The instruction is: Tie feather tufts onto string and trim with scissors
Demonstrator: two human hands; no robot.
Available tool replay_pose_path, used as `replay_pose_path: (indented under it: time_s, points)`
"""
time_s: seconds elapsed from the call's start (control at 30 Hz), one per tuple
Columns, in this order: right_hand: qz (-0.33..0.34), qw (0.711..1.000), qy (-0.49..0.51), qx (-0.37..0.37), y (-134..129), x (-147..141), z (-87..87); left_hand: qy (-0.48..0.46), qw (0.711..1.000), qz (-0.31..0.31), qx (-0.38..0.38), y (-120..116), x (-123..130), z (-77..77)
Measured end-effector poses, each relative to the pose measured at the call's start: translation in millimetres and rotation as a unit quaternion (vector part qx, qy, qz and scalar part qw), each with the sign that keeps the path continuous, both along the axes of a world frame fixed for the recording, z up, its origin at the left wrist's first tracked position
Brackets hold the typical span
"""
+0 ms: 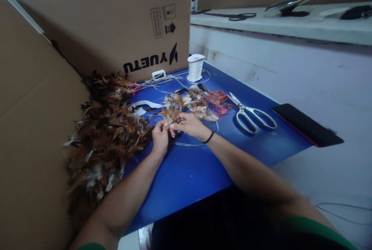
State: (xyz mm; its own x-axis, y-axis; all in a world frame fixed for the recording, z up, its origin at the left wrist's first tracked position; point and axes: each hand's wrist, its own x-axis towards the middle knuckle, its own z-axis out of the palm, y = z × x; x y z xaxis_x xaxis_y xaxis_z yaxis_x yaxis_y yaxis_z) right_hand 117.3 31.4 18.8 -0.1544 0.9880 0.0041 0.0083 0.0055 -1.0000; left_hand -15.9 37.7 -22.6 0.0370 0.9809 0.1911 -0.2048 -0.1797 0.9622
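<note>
Both my hands meet over the middle of the blue tabletop. My left hand pinches the lower end of a small tan feather between thumb and fingertips. From the right, my right hand closes its fingers on the same feather, thumb near the left thumb. Just beyond lies a loose heap of tan, white and dark feathers with red strands at its right. A large pile of brown feathers spreads left of my left hand. Silver scissors lie spread apart to the right.
A spool of white cord stands at the back, near thin sticks and a small white sharpener-like piece. A white strip lies behind my hands. Cardboard walls the back and left. A black phone-like slab overhangs the right edge.
</note>
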Motion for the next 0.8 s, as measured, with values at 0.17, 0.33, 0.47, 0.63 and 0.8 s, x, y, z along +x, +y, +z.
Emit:
replay_pose_path:
  time_s: [0.17, 0.33, 0.47, 0.63, 0.8]
  points:
    - [0.008, 0.999, -0.007, 0.03, 1.5, 0.1, -3.9, 0.091, 0.993, 0.038, 0.058, -3.1, -4.4, 1.4]
    - [0.035, 0.997, -0.052, 0.055, 0.6, 3.9, -0.3, 0.125, 0.988, 0.039, 0.079, -7.4, -7.4, 6.5]
    - [0.071, 0.993, -0.078, 0.048, 1.6, 4.4, -3.0, 0.115, 0.99, 0.044, 0.069, -7.9, -8.5, 7.2]
    - [0.052, 0.982, -0.161, 0.085, 7.6, 9.4, -10.4, 0.089, 0.992, 0.054, 0.068, -5.8, -9.9, 3.0]
    - [-0.003, 0.962, -0.243, 0.128, 13.0, 20.0, -8.4, 0.054, 0.995, 0.06, 0.059, -6.6, -8.7, 2.3]
